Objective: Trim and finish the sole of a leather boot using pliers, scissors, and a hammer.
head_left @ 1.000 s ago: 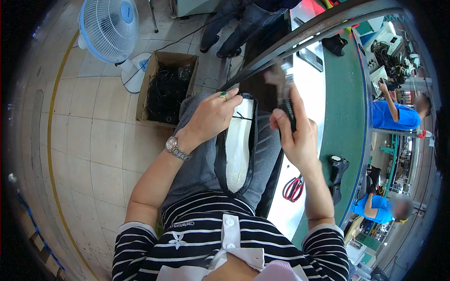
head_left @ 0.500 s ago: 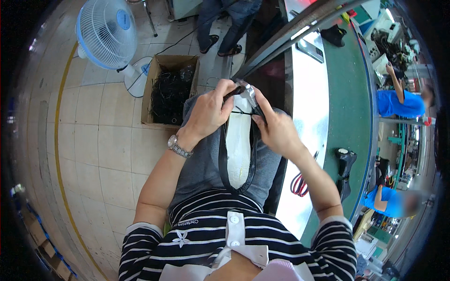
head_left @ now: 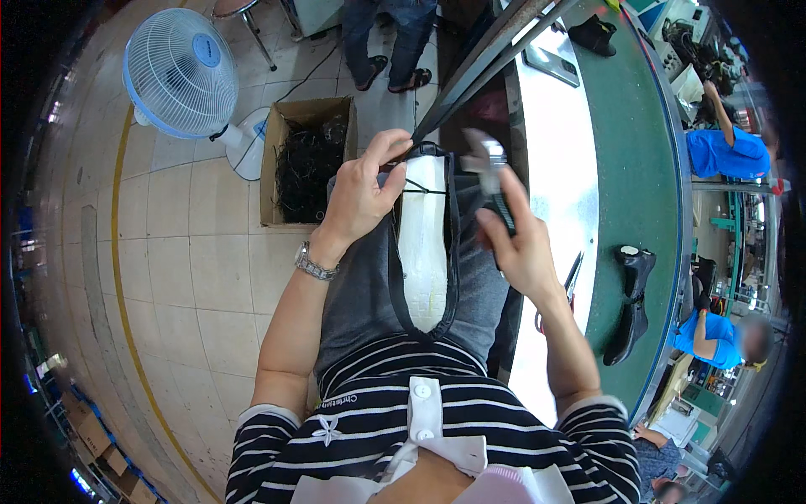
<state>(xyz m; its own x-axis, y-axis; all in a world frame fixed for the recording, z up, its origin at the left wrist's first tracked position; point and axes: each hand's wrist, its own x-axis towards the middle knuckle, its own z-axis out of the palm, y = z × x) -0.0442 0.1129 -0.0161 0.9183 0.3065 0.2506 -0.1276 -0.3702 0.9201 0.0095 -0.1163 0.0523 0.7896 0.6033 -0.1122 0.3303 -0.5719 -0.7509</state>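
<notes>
Across my lap lies an upturned shoe last (head_left: 424,260), white on its underside, with a black shoe upper (head_left: 454,244) wrapped round its edges. A thin black cord (head_left: 426,190) crosses the white face near the far end. My left hand (head_left: 359,197) is closed, fingers and thumb pinching the upper's edge at the far left. To the right of the shoe, apart from it, my right hand (head_left: 525,252) grips lasting pincers (head_left: 492,160) with a silver head and dark handles. Motion blurs the pincers' head, so whether the jaws are open cannot be told.
A cardboard box (head_left: 267,181) of black scraps and a fan (head_left: 180,76) stand left. A metal post (head_left: 470,71) slants beyond the shoe. Rightward are a silver bench (head_left: 550,160) with scissors (head_left: 573,275) and a green belt (head_left: 617,168) carrying black shoes (head_left: 630,307). Co-workers are beyond.
My right hand has pulled the pincers off the shoe's far end and swung them right. My left hand stays at the upper's edge, slightly further left.
</notes>
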